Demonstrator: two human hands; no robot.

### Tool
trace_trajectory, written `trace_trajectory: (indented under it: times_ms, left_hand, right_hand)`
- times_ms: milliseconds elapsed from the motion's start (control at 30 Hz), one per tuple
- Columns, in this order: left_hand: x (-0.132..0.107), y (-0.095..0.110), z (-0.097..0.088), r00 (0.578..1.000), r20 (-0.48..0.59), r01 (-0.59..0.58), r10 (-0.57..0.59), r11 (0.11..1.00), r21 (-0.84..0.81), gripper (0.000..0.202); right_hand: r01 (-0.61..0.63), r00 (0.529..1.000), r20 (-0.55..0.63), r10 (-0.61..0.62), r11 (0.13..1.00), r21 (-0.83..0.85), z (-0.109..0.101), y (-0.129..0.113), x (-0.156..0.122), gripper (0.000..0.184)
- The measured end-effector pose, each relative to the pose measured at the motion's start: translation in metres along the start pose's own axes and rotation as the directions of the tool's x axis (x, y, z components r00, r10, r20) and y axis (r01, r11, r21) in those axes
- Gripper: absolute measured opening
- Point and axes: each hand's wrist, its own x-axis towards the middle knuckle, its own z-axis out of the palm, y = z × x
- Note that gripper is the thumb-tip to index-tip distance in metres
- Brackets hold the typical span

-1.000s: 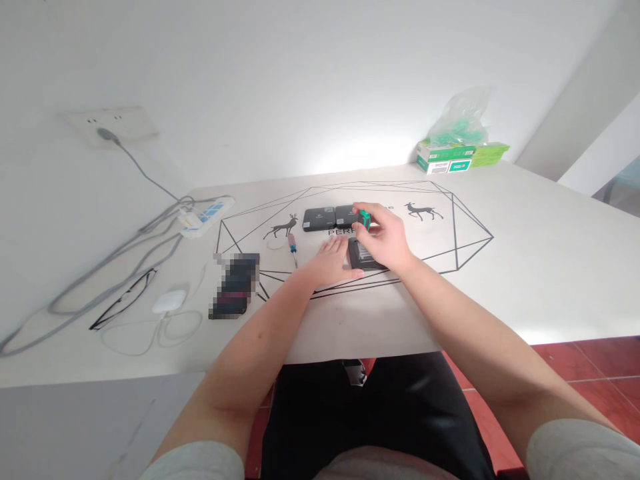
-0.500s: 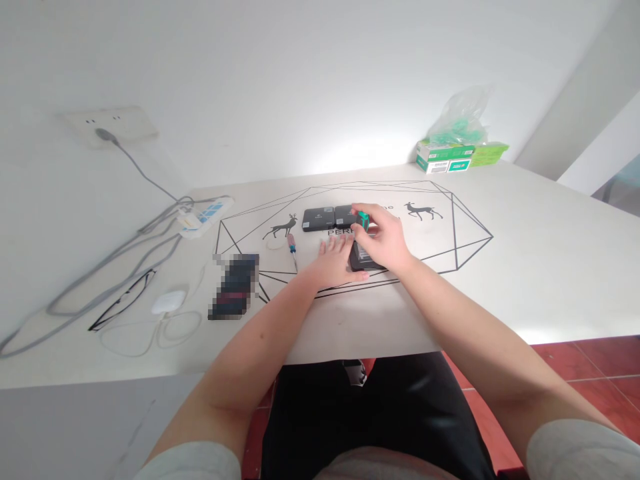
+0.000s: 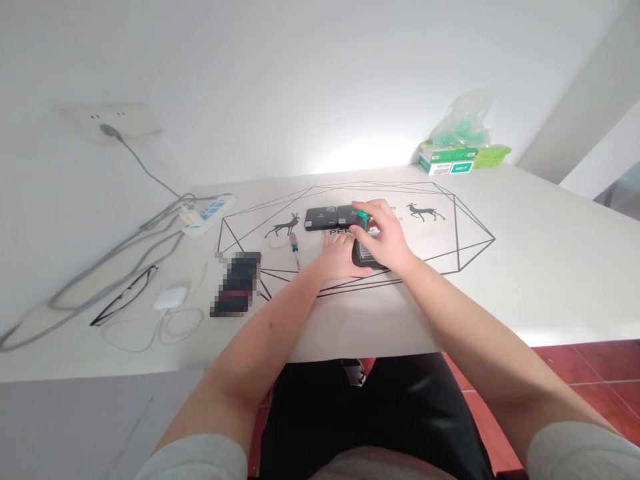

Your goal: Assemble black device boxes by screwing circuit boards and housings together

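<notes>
A flat black device [image 3: 357, 259] with a pale label inside lies on the white table, partly covered by both hands. My left hand [image 3: 341, 257] grips its left side, thumb along the near edge and fingers bent at the far corner. Above the device, the thumb and fingers of my right hand [image 3: 387, 235] are closed around the green and black handle of a screwdriver [image 3: 363, 218], held upright. The tool's lower end is hidden. Just beyond, two closed black devices [image 3: 321, 218] lie side by side, the right one partly hidden by my right hand.
A second screwdriver [image 3: 294, 243] with a red and blue handle lies left of my hands. Further left are a blurred-out dark phone-like thing [image 3: 236, 285], glasses [image 3: 124, 295], a white charger case [image 3: 171, 298] and a power strip [image 3: 209, 215]. Green boxes [image 3: 447, 158] stand at the back right.
My left hand has drawn its spread fingers in and closed more tightly against the black device. My right hand keeps the screwdriver at nearly the same place. The whole view has shifted slightly.
</notes>
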Motion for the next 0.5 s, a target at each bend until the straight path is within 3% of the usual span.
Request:
trace_trajectory:
  times_ms: [133,233,367,500]
  left_hand:
    - [-0.002,-0.004,-0.002,1.000,-0.005,0.019,-0.018,1.000,0.017,0.112]
    - [-0.007,-0.007,-0.002,0.999,0.015,0.030,-0.030,0.999,0.021,0.112]
    - [-0.014,-0.005,-0.001,0.994,0.082,0.075,-0.077,0.997,0.027,0.125]
    - [-0.020,0.001,-0.001,0.969,0.139,0.194,-0.205,0.977,0.087,0.134]
  right_hand:
    - [-0.123,0.990,0.081,0.114,0.985,0.121,0.000,-0.001,-0.002,0.048]
    - [-0.138,0.985,0.124,0.120,0.979,0.147,0.002,-0.005,-0.003,0.044]
    - [-0.056,0.998,0.045,0.054,0.997,0.052,0.005,-0.006,-0.003,0.042]
    - [-0.073,0.997,0.004,0.073,0.995,0.074,0.008,-0.003,-0.004,0.044]
